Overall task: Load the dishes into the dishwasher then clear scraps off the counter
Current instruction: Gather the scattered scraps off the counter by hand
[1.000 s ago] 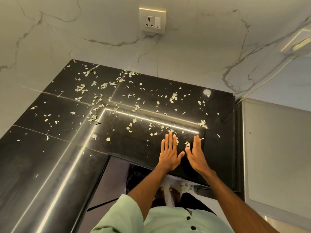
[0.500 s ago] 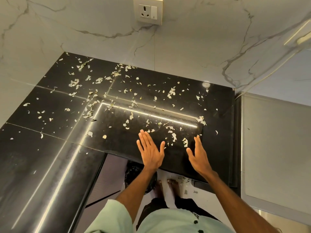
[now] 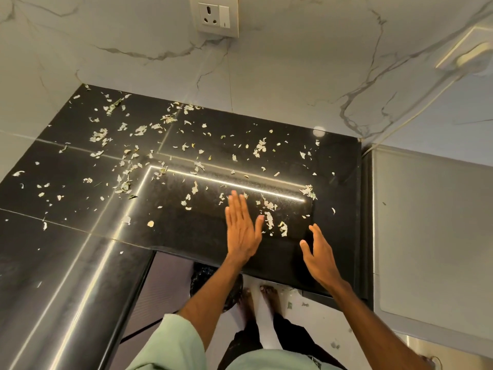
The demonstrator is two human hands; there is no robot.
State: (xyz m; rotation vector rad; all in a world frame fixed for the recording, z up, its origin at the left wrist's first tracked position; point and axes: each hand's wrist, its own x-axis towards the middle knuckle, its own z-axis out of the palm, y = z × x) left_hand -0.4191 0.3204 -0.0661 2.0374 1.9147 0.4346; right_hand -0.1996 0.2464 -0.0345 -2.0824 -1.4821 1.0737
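Scraps lie on the bench, a heap between the flat, straight-fingered left hand and the loosely spread right hand; nothing is held. If swept hastily toward the edge behind the hands, bits could be spilled onto the floor.

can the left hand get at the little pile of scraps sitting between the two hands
Probably yes: the left hand is open over the counter, its thumb right beside the scrap pile, with nothing between them. The right hand sits on the pile's other side, clear of it.
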